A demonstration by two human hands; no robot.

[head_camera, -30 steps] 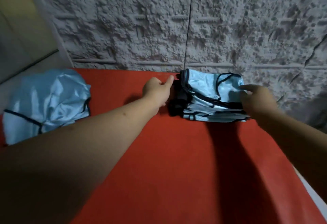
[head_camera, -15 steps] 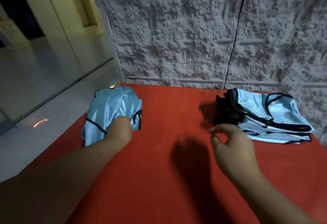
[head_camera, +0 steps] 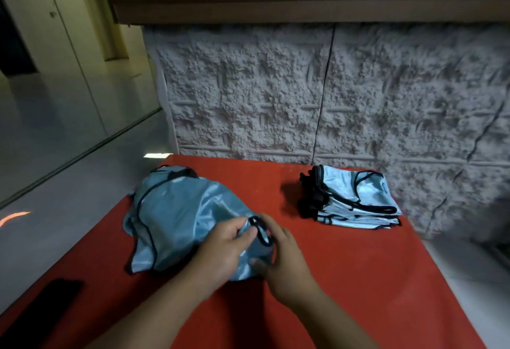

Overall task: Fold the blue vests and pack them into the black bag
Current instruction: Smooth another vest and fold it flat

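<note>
Blue vests (head_camera: 176, 219), unfolded and rumpled, heaped on the red desk (head_camera: 345, 279) directly under and beyond both hands, spreading away to the left. Left hand (head_camera: 223, 249) resting on the near edge of the heap, fingers curled over the satin, grip closed on a bunch of the cloth with the thumb pressing close to the black-piped loop (head_camera: 260, 231). Right hand (head_camera: 284, 263) just beside it and touching the same cloth, fingers fairly straight along the right of the loop, thumb tucked under the fabric edge; looks like a loose pinch, though how firmly cannot be told. Loop held between the two hands, probably to find an armhole or neck edge and separate one vest from the heap before spreading it flat. Folded vests (head_camera: 358, 199) stacked well beyond the right hand, up by the textured wall (head_camera: 331, 100), black trim edges lined up to the left, likely parked there until packing. Black bag not clearly identifiable; dark fabric at the stack's left side could be it or only trim. Flat dark object (head_camera: 52, 296), perhaps a phone, lying well to the left of the left hand near the desk edge. Folding judged partly done, packing not begun.
</note>
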